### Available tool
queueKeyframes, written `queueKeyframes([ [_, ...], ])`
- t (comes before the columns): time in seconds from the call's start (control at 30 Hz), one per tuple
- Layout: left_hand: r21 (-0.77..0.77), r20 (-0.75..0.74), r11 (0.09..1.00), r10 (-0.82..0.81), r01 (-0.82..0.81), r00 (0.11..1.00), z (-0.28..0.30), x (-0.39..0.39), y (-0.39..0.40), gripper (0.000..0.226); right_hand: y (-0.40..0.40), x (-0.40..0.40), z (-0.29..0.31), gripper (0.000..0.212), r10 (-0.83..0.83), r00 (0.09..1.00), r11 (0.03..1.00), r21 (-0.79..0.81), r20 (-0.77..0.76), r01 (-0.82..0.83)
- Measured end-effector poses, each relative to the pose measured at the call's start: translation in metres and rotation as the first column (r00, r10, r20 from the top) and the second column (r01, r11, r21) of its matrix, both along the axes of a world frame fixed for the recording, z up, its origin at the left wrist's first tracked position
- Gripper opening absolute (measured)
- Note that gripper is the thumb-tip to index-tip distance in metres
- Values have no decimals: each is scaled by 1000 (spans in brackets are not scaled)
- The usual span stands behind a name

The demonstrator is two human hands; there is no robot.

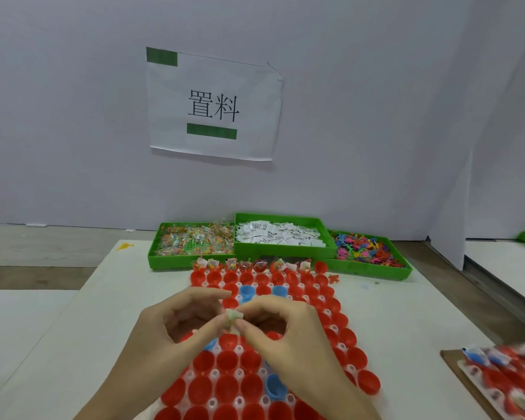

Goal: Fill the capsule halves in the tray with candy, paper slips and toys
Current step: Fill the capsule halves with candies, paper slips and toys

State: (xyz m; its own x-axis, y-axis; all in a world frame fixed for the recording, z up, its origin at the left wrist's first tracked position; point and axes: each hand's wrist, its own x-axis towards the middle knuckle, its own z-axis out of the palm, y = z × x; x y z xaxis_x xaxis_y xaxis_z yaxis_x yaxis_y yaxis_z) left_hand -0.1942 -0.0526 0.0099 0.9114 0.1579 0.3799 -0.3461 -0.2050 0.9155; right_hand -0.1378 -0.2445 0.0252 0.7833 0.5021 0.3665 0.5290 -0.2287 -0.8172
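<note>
Red and blue plastic capsule halves [226,360] fill the clear tray [214,373] at lower centre. Above it my left hand [176,325] and right hand [281,328] both pinch a small folded paper slip [233,317]: light, limp, best held by its edges. Upper centre, a white wall sign [214,106] reads 置料.

second filled tray [509,380] blurred and cut off at right edge, capsule tray [255,374] partly hidden behind both hands

A small packing workstation: white partition walls [346,116], a printed station sign [214,104], green supply bins [282,248] on the table [406,304].
</note>
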Motion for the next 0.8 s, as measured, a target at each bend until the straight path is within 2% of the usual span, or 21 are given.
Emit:
queueKeyframes([
  [0.13, 148, 57, 989, -33, 24, 998, 0, 2, -1, 29, -5, 4, -4, 11, 28, 1000, 999, -33, 12, -27],
  [0.23, 132, 61, 991, -5, -3, 998, -1, 4, 2, 24, -11, 9, 4, 14, 55, 998, 996, -63, -8, -55],
  [0.3, 88, 56, 996, 3, -8, 998, -1, 4, 3, 22, -22, 27, 15, 16, -42, 999, 999, -15, -7, 42],
  [0.4, 34, 18, 999, -6, 6, 1000, -2, 6, 4, 20, -44, 86, 34, 20, -321, 947, 947, -13, 4, 321],
  [0.5, 58, -6, 998, 2, -2, 1000, -5, 7, 6, 16, -70, 160, 40, 22, -513, 857, 841, -172, 51, 513],
  [0.57, 83, -9, 997, 6, -5, 1000, -6, 7, 5, 16, -89, 204, 31, 26, -571, 812, 764, -282, 124, 580],
  [0.63, 91, -13, 996, 4, -3, 1000, -7, 7, 6, 16, -104, 234, 17, 32, -541, 806, 684, -432, 241, 588],
  [0.7, 95, -27, 995, -1, 4, 1000, -9, 8, 5, 15, -113, 252, 3, 40, -435, 844, 598, -599, 314, 532],
  [0.8, 87, -32, 996, -25, 27, 999, -9, 7, 6, 14, -120, 269, -11, 30, -360, 865, 487, -720, 349, 493],
])
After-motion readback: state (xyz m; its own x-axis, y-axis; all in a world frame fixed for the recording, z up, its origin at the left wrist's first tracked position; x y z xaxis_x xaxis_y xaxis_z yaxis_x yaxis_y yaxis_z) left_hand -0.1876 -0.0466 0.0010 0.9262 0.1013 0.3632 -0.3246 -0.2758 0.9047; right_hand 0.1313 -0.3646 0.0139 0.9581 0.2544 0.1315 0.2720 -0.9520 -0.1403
